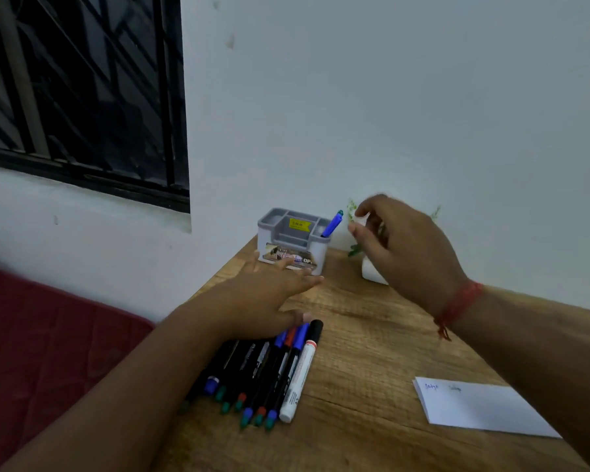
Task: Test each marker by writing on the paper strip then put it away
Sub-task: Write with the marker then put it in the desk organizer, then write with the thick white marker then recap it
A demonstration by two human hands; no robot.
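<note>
A wooden desk (372, 352) meets a white wall (389, 97) beside a barred window (82, 90); both hands, left hand (263, 301) and right hand (406, 247), hover spread, holding nothing.

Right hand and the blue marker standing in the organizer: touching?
Apart. The head view shows bare wall between the right hand and the top of the blue marker standing in the grey organizer.
</note>
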